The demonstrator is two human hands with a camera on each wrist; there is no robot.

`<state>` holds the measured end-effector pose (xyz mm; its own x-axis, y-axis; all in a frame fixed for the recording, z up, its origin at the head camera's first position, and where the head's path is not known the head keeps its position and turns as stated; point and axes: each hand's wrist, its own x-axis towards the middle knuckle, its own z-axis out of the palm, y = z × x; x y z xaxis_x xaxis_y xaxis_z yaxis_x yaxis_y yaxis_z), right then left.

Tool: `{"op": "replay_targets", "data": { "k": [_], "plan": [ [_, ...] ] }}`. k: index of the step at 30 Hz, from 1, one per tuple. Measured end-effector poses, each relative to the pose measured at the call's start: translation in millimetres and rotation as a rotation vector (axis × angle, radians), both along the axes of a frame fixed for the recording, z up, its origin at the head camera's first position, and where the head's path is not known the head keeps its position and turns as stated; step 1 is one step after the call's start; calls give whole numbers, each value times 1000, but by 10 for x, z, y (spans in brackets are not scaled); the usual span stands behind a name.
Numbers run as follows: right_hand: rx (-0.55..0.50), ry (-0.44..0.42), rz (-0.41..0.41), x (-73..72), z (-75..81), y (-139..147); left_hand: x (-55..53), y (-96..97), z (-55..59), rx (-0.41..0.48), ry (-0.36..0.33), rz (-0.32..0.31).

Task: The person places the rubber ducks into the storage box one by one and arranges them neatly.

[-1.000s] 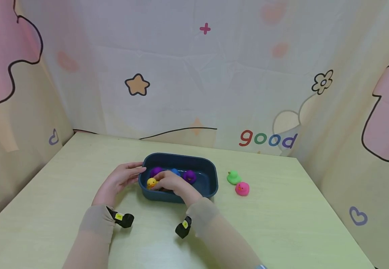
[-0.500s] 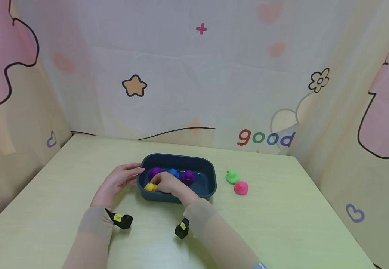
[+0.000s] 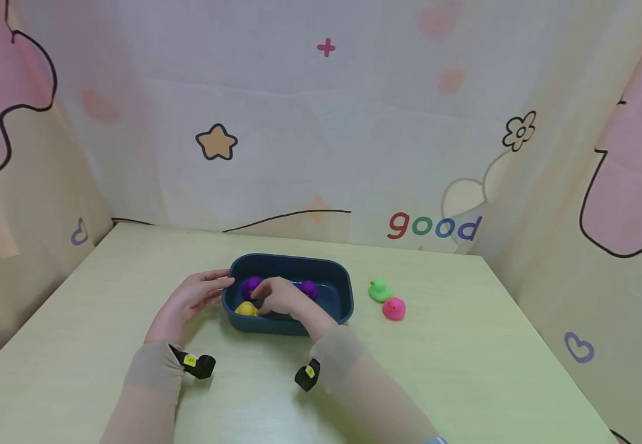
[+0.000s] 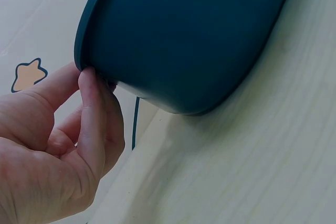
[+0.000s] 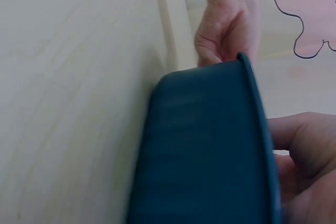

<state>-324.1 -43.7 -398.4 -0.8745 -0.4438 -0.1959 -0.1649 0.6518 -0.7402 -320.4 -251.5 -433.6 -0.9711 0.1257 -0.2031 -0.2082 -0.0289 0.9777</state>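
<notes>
A dark blue rectangular bin stands on the table. My left hand touches the outside of its left end, fingertips against the rim in the left wrist view. My right hand is inside the bin, fingers parted and nothing seen between them. A yellow rubber duck lies in the near left corner, beside the right thumb and fingertips. Behind it sits a purple rubber duck. Another purple duck is farther right, partly covered by the right hand. The blue duck is almost wholly hidden behind that hand.
Right of the bin, a green rubber duck and a pink rubber duck sit close together on the pale wooden table. A printed cloth backdrop rises behind the table and along both sides.
My right hand has let go of the yellow duck and drawn slightly right and up from it. The duck has settled lower in the near left corner. The left hand stays at the bin's end.
</notes>
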Motion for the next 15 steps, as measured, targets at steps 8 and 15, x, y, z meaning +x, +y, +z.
{"op": "replay_targets", "data": {
  "k": [8, 15],
  "plan": [
    [-36, 26, 24, 29, 247, 308, -8, -12, -28, 15, 4, -2],
    [-50, 86, 15, 11, 468, 699, -13, 1, -21, 7, -1, 6]
  ]
}}
